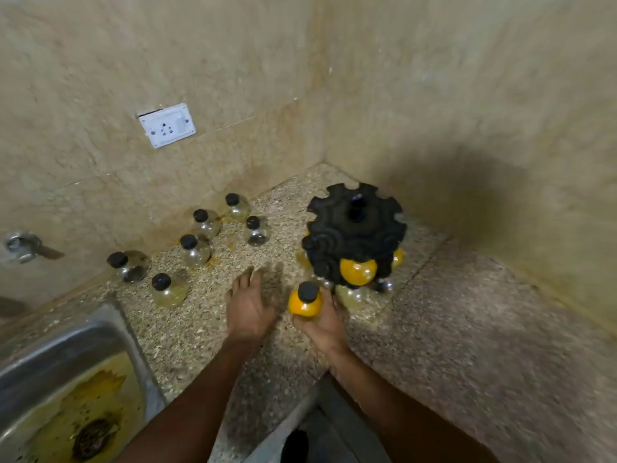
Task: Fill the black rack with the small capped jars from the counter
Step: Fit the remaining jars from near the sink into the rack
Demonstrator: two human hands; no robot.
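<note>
The black rack (355,233) stands in the counter's corner, notched round its top. Its lower slots hold a yellow-filled jar (357,271), a second yellow one at its right side (397,257) and clear jars near its base. My right hand (322,324) grips a yellow-filled jar with a black cap (305,300) just in front of the rack. My left hand (250,307) hovers flat and open over the counter beside it. Several clear black-capped jars (195,250) stand loose on the counter to the left.
A steel sink (60,362) with yellow stains lies at the lower left. A white wall socket (167,125) and a tap (23,245) sit on the left wall. Tiled walls enclose the corner behind the rack. The speckled counter (467,329) stretches to the right.
</note>
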